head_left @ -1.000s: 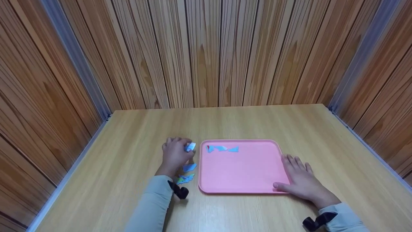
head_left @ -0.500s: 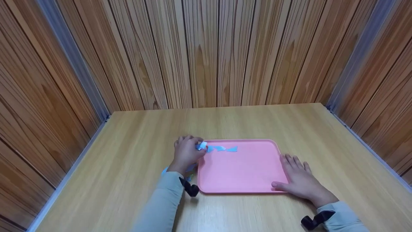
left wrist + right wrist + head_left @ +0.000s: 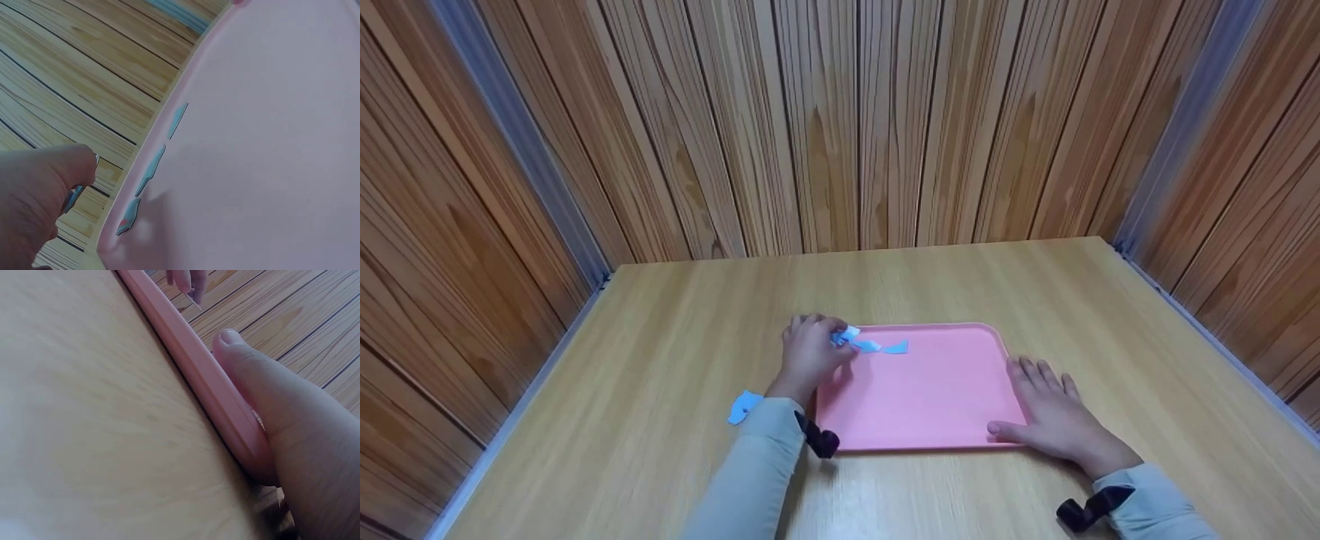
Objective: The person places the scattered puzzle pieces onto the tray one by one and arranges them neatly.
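1. Left hand (image 3: 812,349) at far-left corner of pink tray (image 3: 922,397); grip nearly closed, pinching blue-and-white piece (image 3: 850,333).
2. Held piece is on tray-facing side of grip, by that corner; partly covered, long axis unclear.
3. Row of three blue pieces (image 3: 150,170) inside tray, lengthwise along far rim; left hand nearer.
4. Right hand (image 3: 1054,416) at tray's right side, fingers extended, grip holds nothing, thumb on near rim.
5. Loose blue piece (image 3: 745,406) left of tray, on surface (image 3: 682,330).
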Demonstrator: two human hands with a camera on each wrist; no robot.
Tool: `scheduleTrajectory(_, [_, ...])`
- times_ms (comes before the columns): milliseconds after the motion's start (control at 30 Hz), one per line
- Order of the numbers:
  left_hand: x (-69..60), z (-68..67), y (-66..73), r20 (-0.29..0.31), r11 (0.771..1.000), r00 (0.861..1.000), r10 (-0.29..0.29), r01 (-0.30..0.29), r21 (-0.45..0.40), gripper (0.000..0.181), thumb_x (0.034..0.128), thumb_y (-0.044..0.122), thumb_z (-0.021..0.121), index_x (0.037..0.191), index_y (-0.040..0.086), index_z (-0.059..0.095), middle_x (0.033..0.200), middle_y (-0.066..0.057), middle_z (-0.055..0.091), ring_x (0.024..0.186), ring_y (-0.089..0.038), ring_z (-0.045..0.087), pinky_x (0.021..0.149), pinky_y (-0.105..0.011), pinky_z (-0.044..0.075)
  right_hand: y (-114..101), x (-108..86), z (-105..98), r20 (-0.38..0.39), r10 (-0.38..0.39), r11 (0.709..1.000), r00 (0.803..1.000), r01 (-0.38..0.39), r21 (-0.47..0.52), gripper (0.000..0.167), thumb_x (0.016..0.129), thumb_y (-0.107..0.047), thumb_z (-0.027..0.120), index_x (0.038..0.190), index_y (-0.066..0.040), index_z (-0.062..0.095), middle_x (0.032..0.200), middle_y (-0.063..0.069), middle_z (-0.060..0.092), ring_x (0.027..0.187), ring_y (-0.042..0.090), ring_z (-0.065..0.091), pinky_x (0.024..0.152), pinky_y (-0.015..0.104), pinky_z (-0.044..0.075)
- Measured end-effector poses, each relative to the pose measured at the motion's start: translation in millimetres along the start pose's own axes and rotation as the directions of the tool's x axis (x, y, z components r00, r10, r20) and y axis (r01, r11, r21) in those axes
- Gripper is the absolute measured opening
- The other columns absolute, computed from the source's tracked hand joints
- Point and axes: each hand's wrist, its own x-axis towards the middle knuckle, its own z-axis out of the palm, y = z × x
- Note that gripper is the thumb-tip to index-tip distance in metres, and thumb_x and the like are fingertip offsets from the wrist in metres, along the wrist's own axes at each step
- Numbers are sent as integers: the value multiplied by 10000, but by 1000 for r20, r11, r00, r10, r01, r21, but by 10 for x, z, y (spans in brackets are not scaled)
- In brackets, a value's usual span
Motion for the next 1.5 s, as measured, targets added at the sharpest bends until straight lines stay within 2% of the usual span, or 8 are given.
scheduleTrajectory(133, [18,28,47,13,1000,1000,19,-19,-4,358,817,302,849,1152,215,759,1197,6,632,1200,-244,438,1072,-485,312,11,-4,2,-12,-4,1000,1000,4,3,1129,849,-708,609,1567,66,209,1591,350,205,1464,568,113,1110,736,40])
scheduleTrajectory(333, [37,105,94,4,992,993,121,-121,31,360,813,317,848,1137,185,762,1183,-28,660,1187,-273,474,1047,-518,325,15,-11,13,-20,-7,1000,1000,7,14,1127,845,-702,617,1562,71,219,1588,353,210,1464,568,112,1109,736,37])
scheduleTrajectory(467, [47,132,172,13,986,987,159,-160,43,374,816,356,840,1136,182,756,1178,-32,666,1180,-277,484,1048,-537,328,14,-11,21,-26,-4,1000,1000,4,17,1128,841,-701,623,1560,74,228,1588,350,219,1467,564,115,1111,731,39])
scheduleTrajectory(767, [90,244,367,49,988,987,154,-155,14,390,814,379,841,1132,169,758,1162,-2,671,1204,-253,485,1090,-516,291,-2,-11,10,-5,7,1000,1000,-7,29,1130,845,-713,606,1574,52,205,1604,336,188,1477,551,89,1121,723,15])
scheduleTrajectory(933, [104,305,442,66,988,986,151,-152,25,394,824,398,832,1153,194,760,1169,8,658,1164,-234,481,1065,-485,319,-1,-13,7,-2,11,1000,1000,-11,22,1140,843,-726,598,1575,51,198,1608,331,184,1479,547,89,1124,721,24])
scheduleTrajectory(1233, [130,492,546,94,980,976,198,-200,7,316,840,379,825,1109,220,776,1136,17,654,1161,-241,466,1062,-504,300,0,-28,20,-10,9,1000,1000,-9,19,1136,842,-728,598,1572,52,213,1604,328,201,1480,541,106,1126,720,29])
scheduleTrajectory(1500, [131,668,659,104,976,971,215,-219,24,283,857,340,802,1112,220,777,1126,20,637,1150,-228,462,1070,-509,302,5,-40,18,-24,0,999,1000,1,34,1103,854,-690,613,1562,65,231,1600,334,202,1472,554,112,1119,729,30])
